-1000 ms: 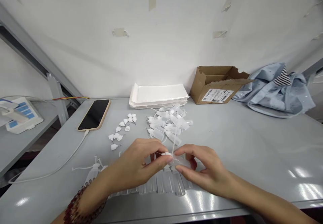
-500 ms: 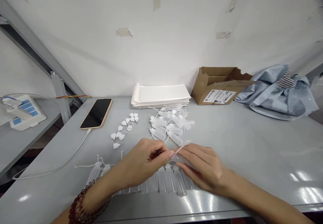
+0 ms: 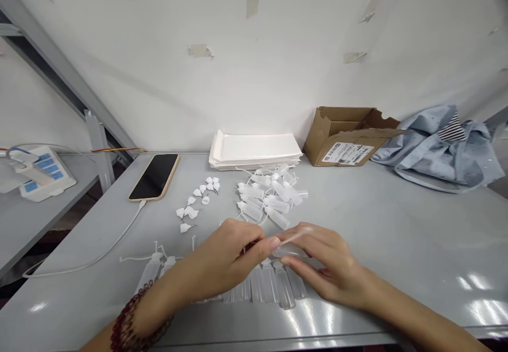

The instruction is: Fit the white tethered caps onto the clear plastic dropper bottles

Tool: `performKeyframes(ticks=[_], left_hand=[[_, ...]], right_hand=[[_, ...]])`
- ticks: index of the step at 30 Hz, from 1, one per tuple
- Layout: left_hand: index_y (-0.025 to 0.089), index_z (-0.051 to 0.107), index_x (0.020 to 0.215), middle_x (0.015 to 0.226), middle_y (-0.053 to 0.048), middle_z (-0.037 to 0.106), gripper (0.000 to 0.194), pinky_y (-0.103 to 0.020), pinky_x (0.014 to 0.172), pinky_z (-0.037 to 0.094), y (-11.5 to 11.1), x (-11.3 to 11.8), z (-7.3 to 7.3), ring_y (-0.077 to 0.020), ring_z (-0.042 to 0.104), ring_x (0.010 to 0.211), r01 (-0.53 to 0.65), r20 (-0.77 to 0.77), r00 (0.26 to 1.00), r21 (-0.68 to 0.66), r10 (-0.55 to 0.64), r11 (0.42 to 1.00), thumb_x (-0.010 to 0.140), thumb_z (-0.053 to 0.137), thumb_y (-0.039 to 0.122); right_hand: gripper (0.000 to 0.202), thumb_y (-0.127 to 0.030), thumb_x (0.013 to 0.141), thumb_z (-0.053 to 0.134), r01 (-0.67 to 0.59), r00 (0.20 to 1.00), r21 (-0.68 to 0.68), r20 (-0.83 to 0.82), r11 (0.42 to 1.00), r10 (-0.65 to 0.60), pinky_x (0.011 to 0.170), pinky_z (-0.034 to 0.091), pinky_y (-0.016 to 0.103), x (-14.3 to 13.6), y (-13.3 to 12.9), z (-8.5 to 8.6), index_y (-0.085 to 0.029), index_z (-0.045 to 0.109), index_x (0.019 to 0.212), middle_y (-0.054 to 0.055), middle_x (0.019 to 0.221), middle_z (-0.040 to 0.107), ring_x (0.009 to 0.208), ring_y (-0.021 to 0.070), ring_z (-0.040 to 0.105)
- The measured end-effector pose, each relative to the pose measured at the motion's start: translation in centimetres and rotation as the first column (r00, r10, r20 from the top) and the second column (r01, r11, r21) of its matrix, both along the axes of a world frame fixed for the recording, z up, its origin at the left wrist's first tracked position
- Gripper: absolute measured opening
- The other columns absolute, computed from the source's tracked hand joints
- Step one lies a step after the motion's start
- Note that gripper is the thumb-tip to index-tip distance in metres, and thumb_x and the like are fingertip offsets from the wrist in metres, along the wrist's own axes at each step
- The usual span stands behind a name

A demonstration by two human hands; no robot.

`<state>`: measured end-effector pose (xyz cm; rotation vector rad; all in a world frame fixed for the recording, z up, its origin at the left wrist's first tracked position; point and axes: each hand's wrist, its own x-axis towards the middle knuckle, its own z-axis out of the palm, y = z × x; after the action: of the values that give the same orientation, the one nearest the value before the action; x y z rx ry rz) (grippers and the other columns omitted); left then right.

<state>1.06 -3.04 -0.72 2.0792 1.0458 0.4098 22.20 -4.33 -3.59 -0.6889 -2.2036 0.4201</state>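
Observation:
My right hand [image 3: 327, 262] holds a small clear plastic squeeze bottle [image 3: 291, 250] between thumb and fingers, lying sideways. A thin translucent strap sticks up from it, blurred by motion. My left hand [image 3: 242, 251] is closed in a pinch at the bottle's neck end; whatever its fingertips grip is hidden. Below the hands lies a row of similar bottles [image 3: 283, 287], partly covered by my left forearm. Beyond the hands is a heap of bottles with white needle caps [image 3: 273, 196]. Several loose white needle caps [image 3: 191, 213] are scattered to the left.
A phone [image 3: 154, 177] on a charging cable lies at the left. Against the wall are a stack of white trays [image 3: 257, 148], an open cardboard box [image 3: 345, 140] and a light blue cloth [image 3: 432, 153]. A power strip [image 3: 47, 174] sits on the left shelf.
My right hand's fingers have opened a little around the bottle, showing more of it. The strap has swung lower to the right. The camera view has shifted slightly.

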Motion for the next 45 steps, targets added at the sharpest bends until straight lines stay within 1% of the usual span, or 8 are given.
performKeyframes(ticks=[4, 14, 18, 23, 29, 35, 41, 45], left_hand=[[0.017, 0.042, 0.059, 0.055, 0.004, 0.044, 0.045, -0.024, 0.052, 0.03, 0.0, 0.3, -0.3, -0.0094, 0.04, 0.053, -0.012, -0.003, 1.0, -0.013, 0.012, 1.0, 0.097, 0.034, 0.039], [0.014, 0.059, 0.08, 0.072, -0.002, 0.06, 0.029, -0.024, 0.06, 0.038, 0.0, 0.2, -1.4, -0.0133, 0.053, 0.064, 0.098, -0.016, 0.995, 0.36, -0.099, 0.928, 0.096, 0.042, 0.03], [0.019, 0.062, 0.088, 0.08, -0.001, 0.068, 0.032, -0.024, 0.063, 0.04, 1.2, -1.4, -0.1, -0.0145, 0.059, 0.07, -0.15, -0.057, 0.983, 0.297, 0.174, 0.943, 0.097, 0.036, 0.035], [0.019, 0.066, 0.088, 0.077, -0.003, 0.07, 0.033, -0.027, 0.059, 0.038, 3.3, -4.0, 0.6, -0.0183, 0.059, 0.065, -0.397, -0.222, 0.83, 0.41, 0.512, 0.821, 0.092, 0.04, 0.039], [0.019, 0.067, 0.089, 0.073, -0.004, 0.07, 0.036, -0.028, 0.057, 0.037, 4.0, -5.1, 0.9, -0.0218, 0.061, 0.068, -0.45, -0.335, 0.736, 0.407, 0.588, 0.795, 0.091, 0.039, 0.041], [0.016, 0.067, 0.105, 0.094, -0.01, 0.071, 0.035, -0.031, 0.069, 0.043, 4.7, -6.3, -0.1, -0.0272, 0.064, 0.088, -0.324, -0.503, 0.696, 0.417, 0.512, 0.849, 0.089, 0.04, 0.03], [0.013, 0.067, 0.111, 0.101, -0.014, 0.069, 0.038, -0.034, 0.079, 0.044, 5.5, -6.6, -1.7, -0.0281, 0.063, 0.094, -0.216, -0.548, 0.726, 0.393, 0.416, 0.894, 0.087, 0.04, 0.026], [0.016, 0.07, 0.099, 0.089, -0.01, 0.072, 0.033, -0.03, 0.068, 0.042, 5.6, -6.2, -1.9, -0.0243, 0.064, 0.08, -0.195, -0.557, 0.741, 0.358, 0.377, 0.913, 0.085, 0.041, 0.023]], right_hand=[[0.026, -0.009, 0.087, 0.054, 0.015, 0.999, 0.227, 0.048, 0.974, -0.027, 0.06, 0.052, 0.031, -0.2, 0.1, -0.5, -0.011, 0.056, 0.113, 0.012, 0.092, 0.07, 0.075, 0.0183, 0.062], [0.02, -0.026, 0.093, 0.051, 0.007, 1.0, -0.309, 0.03, 0.951, 0.003, 0.057, 0.047, 0.026, 0.9, 0.8, 0.4, -0.018, 0.067, 0.102, 0.002, 0.072, 0.066, 0.064, 0.0138, 0.058], [0.026, -0.035, 0.09, 0.055, 0.269, 0.961, -0.219, -0.002, 0.938, -0.276, 0.05, 0.047, 0.024, 0.9, 1.7, -0.7, -0.015, 0.067, 0.101, 0.002, 0.067, 0.066, 0.054, 0.0122, 0.057], [0.038, -0.042, 0.089, 0.055, 0.489, 0.845, -0.361, -0.031, 0.794, -0.534, 0.042, 0.047, 0.025, 1.2, 3.4, -1.9, -0.009, 0.066, 0.106, -0.002, 0.053, 0.059, 0.041, 0.0112, 0.052], [0.036, -0.028, 0.092, 0.048, 0.359, 0.905, -0.303, -0.117, 0.883, -0.408, 0.051, 0.054, 0.028, 1.1, 4.7, -2.8, -0.015, 0.061, 0.123, 0.01, 0.096, 0.07, 0.051, 0.01, 0.059], [0.027, -0.021, 0.091, 0.048, 0.386, 0.915, -0.187, -0.047, 0.903, -0.401, 0.051, 0.053, 0.028, 1.7, 4.7, -2.5, -0.02, 0.072, 0.105, 0.013, 0.118, 0.064, 0.059, 0.0107, 0.062], [0.018, -0.027, 0.09, 0.055, 0.392, 0.917, -0.173, -0.005, 0.904, -0.399, 0.054, 0.05, 0.027, 2.1, 3.5, 0.0, -0.018, 0.071, 0.088, 0.006, 0.084, 0.068, 0.062, 0.0134, 0.061], [0.021, -0.033, 0.092, 0.052, 0.342, 0.927, -0.401, 0.294, 0.85, -0.234, 0.051, 0.043, 0.024, 2.2, 1.9, 2.0, -0.019, 0.067, 0.091, -0.001, 0.062, 0.061, 0.052, 0.0109, 0.054]])
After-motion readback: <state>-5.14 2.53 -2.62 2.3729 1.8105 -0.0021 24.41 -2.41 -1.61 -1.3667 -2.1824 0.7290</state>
